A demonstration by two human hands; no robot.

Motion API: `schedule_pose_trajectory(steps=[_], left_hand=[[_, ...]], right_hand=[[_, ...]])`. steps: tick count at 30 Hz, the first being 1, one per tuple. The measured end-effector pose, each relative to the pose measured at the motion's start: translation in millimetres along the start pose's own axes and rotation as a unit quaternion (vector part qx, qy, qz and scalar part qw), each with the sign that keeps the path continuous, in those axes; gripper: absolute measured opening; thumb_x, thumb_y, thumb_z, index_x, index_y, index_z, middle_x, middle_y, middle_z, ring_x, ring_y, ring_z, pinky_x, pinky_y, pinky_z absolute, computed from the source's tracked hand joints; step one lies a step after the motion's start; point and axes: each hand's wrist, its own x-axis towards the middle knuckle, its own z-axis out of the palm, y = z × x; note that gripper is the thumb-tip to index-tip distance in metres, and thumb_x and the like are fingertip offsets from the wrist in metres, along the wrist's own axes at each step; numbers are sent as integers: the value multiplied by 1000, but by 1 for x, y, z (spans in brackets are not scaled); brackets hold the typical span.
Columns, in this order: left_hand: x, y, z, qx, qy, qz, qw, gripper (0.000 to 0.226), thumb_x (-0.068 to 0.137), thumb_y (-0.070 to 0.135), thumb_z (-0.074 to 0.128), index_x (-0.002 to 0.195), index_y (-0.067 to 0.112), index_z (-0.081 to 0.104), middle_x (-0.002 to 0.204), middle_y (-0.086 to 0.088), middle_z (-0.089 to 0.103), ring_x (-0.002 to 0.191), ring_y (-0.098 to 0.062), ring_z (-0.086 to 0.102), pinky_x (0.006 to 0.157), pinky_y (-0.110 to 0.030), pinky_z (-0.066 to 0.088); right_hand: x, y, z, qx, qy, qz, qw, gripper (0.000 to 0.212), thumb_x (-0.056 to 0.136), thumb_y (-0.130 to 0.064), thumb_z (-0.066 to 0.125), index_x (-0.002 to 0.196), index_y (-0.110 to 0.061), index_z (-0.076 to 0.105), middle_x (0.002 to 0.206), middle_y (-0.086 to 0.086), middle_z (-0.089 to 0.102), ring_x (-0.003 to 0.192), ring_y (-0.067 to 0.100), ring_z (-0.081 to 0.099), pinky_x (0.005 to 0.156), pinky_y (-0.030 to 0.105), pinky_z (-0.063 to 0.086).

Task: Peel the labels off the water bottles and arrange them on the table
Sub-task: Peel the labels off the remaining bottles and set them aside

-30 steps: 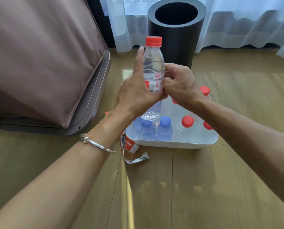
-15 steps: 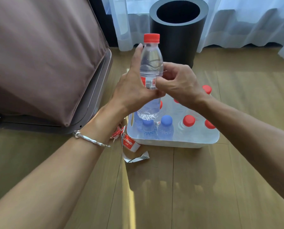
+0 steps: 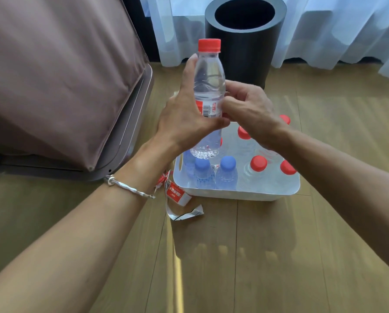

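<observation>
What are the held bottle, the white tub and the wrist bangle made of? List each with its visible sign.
Clear red-capped water bottle: thin glossy plastic, see-through, ribbed base. Pale rectangular tub: smooth plastic, seemingly translucent. Silver wrist bangle: likely polished metal, bright glints.

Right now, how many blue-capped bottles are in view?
2. One blue-capped bottle stands in the tray's near left corner, the other just right of it. The left hand and right hand may hide more.
</observation>
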Motion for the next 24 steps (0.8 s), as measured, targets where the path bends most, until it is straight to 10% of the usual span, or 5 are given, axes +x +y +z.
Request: schedule_pose_trajectory(steps=[15, 24], left_hand=[[-2, -8, -4, 1, -14, -17, 1000, 105, 68, 49, 82, 151, 38, 19, 119, 6, 65, 98, -15, 68, 89, -41, 55], [-4, 4, 2, 23, 11, 6, 1000, 109, 72, 49, 81, 154, 31, 12, 115, 2, 66, 96, -20, 67, 84, -43, 56]], right_hand=[[-9, -7, 2, -64, -12, 11, 998, 26, 95, -2, 51, 114, -7, 69, 74, -12, 63, 50, -12, 55, 48, 4, 40], [-1, 1, 0, -4, 30, 22, 999, 23, 97, -4, 51, 110, -8, 70, 85, -6, 70, 73, -5, 68, 65, 12, 51]])
